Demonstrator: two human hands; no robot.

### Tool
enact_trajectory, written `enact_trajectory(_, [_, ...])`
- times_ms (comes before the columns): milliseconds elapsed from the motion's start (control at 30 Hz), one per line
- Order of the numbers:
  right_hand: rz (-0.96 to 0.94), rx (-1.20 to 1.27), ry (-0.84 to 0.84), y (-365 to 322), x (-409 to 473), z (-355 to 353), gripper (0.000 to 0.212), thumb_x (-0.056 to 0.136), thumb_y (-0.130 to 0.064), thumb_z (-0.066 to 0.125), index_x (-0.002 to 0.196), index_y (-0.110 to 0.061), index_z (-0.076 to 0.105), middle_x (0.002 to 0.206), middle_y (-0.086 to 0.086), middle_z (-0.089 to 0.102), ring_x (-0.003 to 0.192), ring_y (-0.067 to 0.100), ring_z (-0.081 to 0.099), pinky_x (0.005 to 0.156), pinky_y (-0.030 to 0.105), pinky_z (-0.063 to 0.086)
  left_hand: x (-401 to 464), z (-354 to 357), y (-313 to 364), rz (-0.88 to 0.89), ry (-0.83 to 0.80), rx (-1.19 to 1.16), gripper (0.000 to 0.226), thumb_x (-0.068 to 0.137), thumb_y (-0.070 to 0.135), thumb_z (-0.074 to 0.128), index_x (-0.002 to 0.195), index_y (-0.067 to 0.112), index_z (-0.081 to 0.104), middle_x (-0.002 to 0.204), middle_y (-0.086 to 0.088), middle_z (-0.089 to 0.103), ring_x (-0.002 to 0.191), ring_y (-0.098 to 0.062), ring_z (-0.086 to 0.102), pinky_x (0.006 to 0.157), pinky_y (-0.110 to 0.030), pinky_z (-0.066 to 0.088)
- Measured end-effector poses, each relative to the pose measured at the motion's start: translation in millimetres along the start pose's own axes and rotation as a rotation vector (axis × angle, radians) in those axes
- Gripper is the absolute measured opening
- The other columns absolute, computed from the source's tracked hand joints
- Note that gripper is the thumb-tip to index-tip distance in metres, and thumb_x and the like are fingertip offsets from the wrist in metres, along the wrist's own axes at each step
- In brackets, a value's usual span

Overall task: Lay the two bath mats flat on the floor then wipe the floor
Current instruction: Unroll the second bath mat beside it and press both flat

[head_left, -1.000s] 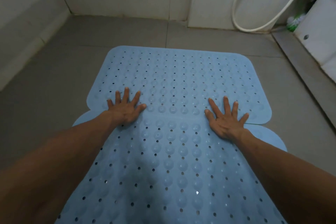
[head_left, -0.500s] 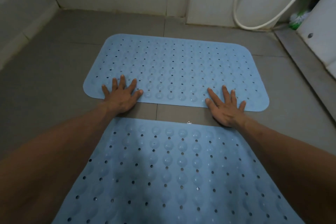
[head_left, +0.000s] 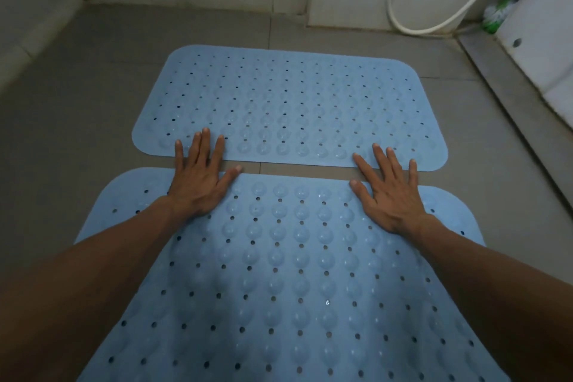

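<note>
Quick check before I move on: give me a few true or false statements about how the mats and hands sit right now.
1. The far mat and the near mat overlap. False: a strip of bare floor shows between them.
2. Both hands lie flat with fingers spread. True: left hand, right hand.
3. The right hand holds a cloth. False: it holds nothing.
4. A white hose loops at the far wall. True.
</note>
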State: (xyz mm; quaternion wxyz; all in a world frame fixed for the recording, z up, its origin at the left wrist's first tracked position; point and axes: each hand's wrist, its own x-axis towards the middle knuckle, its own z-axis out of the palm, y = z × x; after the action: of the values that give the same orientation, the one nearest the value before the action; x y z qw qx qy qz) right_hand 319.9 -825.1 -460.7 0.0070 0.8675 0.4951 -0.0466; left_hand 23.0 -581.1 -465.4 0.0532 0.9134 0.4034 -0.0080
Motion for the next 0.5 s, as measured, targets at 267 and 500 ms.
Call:
enact_trajectory(267, [-0.019,0.037,0.036,8,30,3,0.066,0.093,-0.070,0.005,0.155,-0.047,0.008,0.168,-0.004,-0.001,0.155,0.019,-0.005,0.122,0.054,-0.010,23,2,-1,-0.027,0.000,-0.050,0.075,0.093,0.066,0.004,0.155,0.025,-0.009,0.162,-0.003,-0.018,0.148,-0.018,-0.019,0.119,-0.044,-0.017])
enact_trajectory(500, [-0.023,0.071,0.028,9,37,3,0.066,0.093,-0.071,0.009,0.155,-0.046,0.011,0.167,-0.004,0.001,0.155,0.019,-0.001,0.124,0.052,-0.006,28,4,-3,-0.018,0.037,-0.089,0.060,0.101,0.051,0.011,0.156,0.027,0.002,0.164,0.001,-0.008,0.150,-0.018,-0.009,0.121,-0.042,-0.011])
